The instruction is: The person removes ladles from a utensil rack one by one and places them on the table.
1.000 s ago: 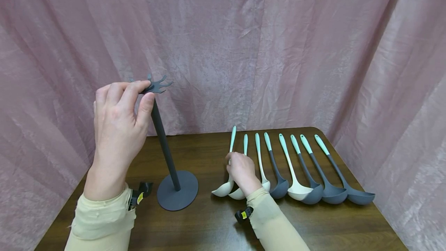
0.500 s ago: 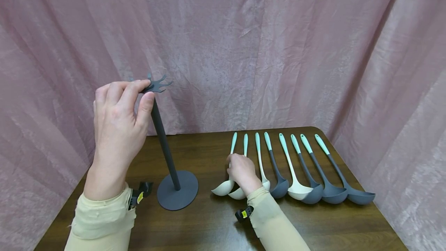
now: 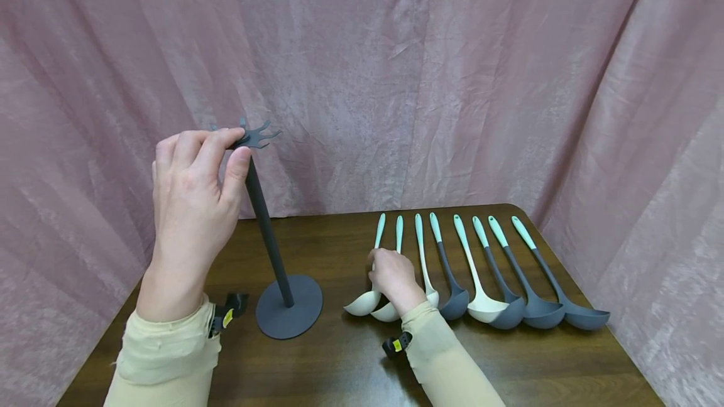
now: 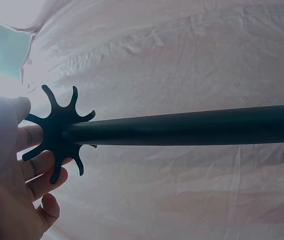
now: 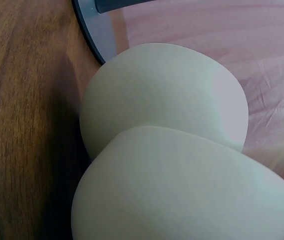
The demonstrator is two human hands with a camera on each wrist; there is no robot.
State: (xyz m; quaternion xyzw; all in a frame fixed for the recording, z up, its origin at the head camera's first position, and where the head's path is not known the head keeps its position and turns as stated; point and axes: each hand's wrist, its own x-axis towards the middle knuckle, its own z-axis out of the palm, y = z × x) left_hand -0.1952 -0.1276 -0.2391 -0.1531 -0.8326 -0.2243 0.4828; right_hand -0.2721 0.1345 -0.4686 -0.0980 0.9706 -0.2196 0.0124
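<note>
My left hand (image 3: 195, 184) holds the pronged top (image 3: 257, 137) of a dark grey utensil stand, fingers over it and thumb below. In the left wrist view, the fingers (image 4: 42, 175) lie behind the prongs of the stand's head (image 4: 57, 130). My right hand (image 3: 391, 274) grips the shaft of the leftmost ladle (image 3: 362, 304), cream with a mint handle; the fingertips are mostly hidden. Under that hand lies a second cream ladle (image 3: 386, 313). Two cream bowls fill the right wrist view, the nearer bowl (image 5: 181, 190) overlapping the farther bowl (image 5: 161, 90).
Farther right, several ladles lie in a row with handles pointing away, including a white ladle (image 3: 483, 308) and a grey ladle (image 3: 585, 318). The stand's round base (image 3: 290, 319) rests on the wooden table (image 3: 317, 375). Pink curtains (image 3: 362, 80) hang behind.
The leftmost ladle's handle end has come down toward the table over the first half second, then stays put. Both hands hold nearly the same places.
</note>
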